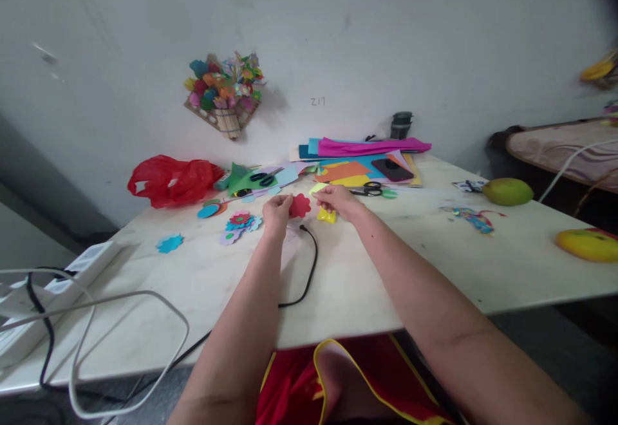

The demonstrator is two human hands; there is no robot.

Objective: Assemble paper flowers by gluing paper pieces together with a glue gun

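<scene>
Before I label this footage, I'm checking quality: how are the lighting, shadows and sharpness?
Head view: soft, muted light, with a faint shadow on the wall right of the bouquet; the picture's upper right corner darkens to black; the red paper flower looks slightly soft, its fine detail too small to tell.
</scene>
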